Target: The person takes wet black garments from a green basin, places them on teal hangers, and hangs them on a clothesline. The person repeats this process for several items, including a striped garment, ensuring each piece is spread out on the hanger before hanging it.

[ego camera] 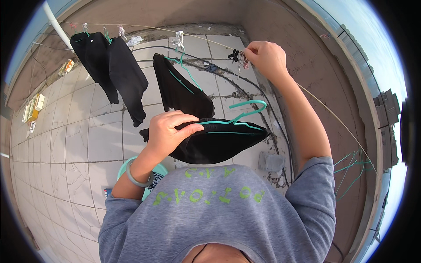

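My left hand [171,131] pinches the waistband of a black garment [217,148] together with the turquoise hanger [217,122] inside it. The hanger's hook [251,104] points up and stands free of the line. My right hand [268,60] is raised to the clothesline [210,40], its thumb and fingertips closed at the line beside knotted fabric strips [242,59]; exactly what lies between the fingertips is hidden. Just beyond the held garment, another black garment [184,90] hangs from the line on a turquoise hanger [182,64], below a white cloth tie [178,40].
Black trousers [126,75] hang farther left on the line. Spare hangers [355,164] hang at far right. A turquoise basin [161,168] with striped cloth sits by my left forearm. Dark cables [253,83] cross the tiled floor [102,144] near the low wall [329,82].
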